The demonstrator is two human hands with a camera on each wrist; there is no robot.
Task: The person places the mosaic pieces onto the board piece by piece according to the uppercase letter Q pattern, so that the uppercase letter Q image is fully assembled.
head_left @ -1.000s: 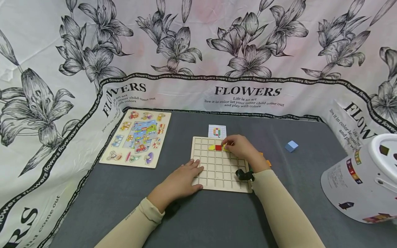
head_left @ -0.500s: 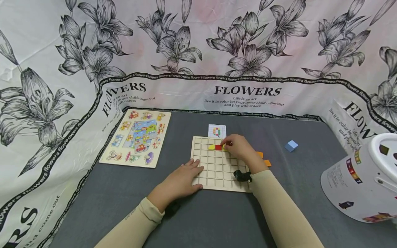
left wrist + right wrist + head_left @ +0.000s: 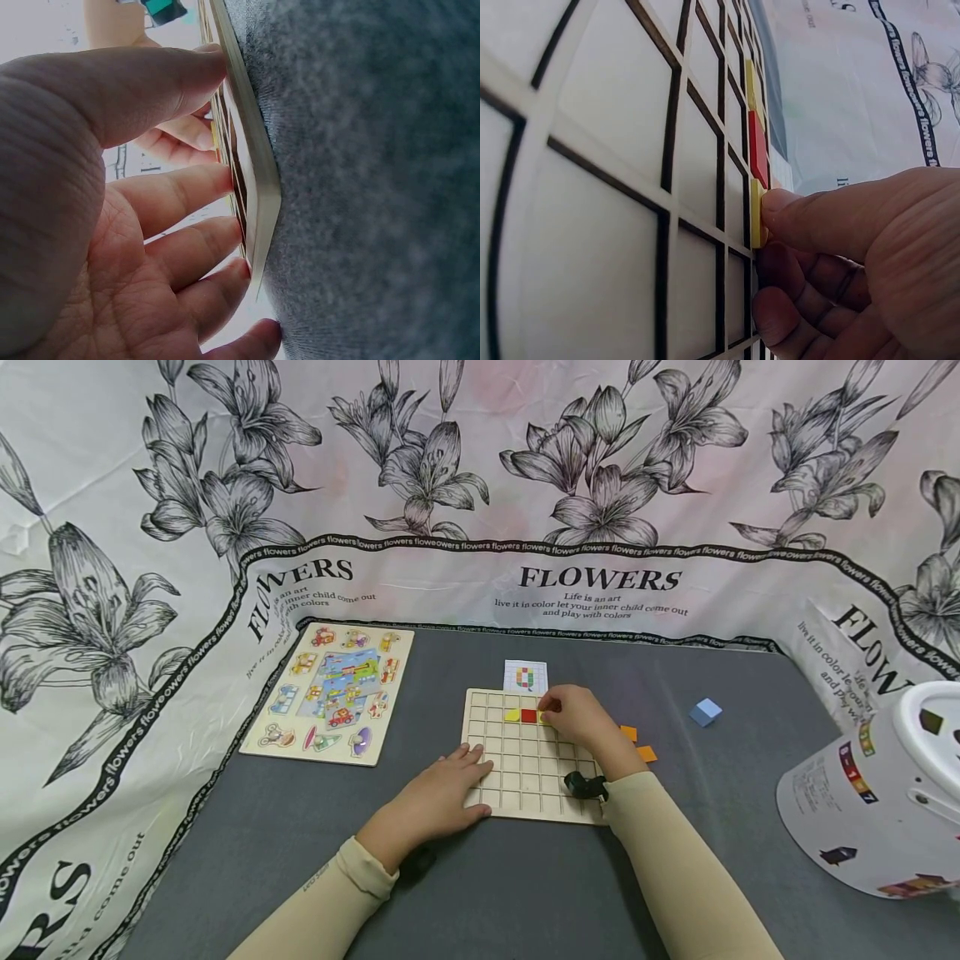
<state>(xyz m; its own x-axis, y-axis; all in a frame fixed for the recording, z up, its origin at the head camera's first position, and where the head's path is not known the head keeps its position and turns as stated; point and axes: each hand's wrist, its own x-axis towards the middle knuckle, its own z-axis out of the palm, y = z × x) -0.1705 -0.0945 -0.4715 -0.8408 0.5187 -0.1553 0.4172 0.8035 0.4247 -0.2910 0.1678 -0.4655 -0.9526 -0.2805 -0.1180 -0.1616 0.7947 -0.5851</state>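
Note:
A wooden grid board lies on the table, with a yellow tile and a red tile side by side in its upper rows. To the right of the red one, my right hand pinches a second yellow tile at the grid, thumb against it and the other fingers curled below. My left hand rests on the board's left edge with fingers spread; up close, its fingertips touch the grid side. A small pattern card sits just beyond the board's far edge.
Orange tiles lie right of the board, partly behind the right forearm. A blue block stands farther right, near a white bucket. On the left is a wooden picture puzzle. A flower-printed cloth hangs behind.
The right hand and wrist shift very slightly, while the fingers stay at the second yellow tile. The left hand and the board keep their places.

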